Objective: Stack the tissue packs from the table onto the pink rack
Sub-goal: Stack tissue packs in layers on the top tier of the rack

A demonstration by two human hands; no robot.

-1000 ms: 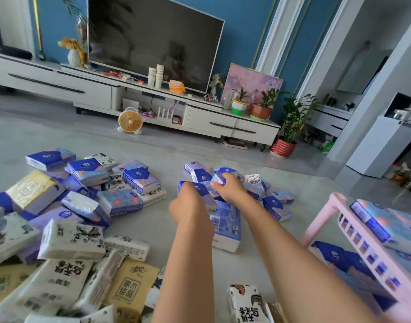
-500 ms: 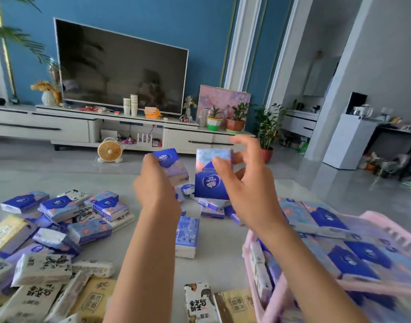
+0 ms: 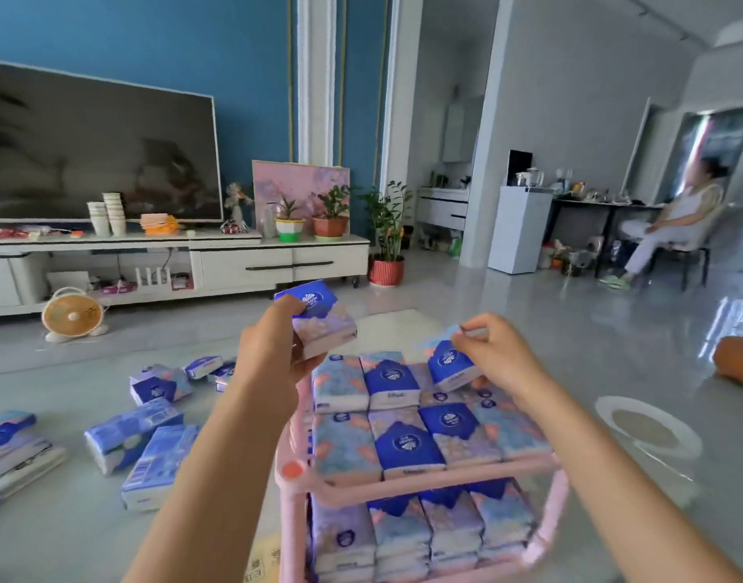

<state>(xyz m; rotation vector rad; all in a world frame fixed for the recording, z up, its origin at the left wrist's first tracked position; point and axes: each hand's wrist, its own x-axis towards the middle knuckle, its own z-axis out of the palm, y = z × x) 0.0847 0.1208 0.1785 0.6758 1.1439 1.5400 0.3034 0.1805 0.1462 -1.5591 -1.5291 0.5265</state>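
Left hand (image 3: 273, 355) and right hand (image 3: 502, 357) raised, fingers curled.

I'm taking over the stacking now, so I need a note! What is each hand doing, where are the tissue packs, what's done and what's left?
Left hand: grips one tissue pack in the air above the far left corner of the pink rack.
Right hand: pinches a second pack, tilted, low over the back right of the top shelf.
Done: the top shelf holds two rows of packs; the lower shelf is filled too.
Left: set down both held packs, then fetch the loose packs lying on the grey surface to the left.
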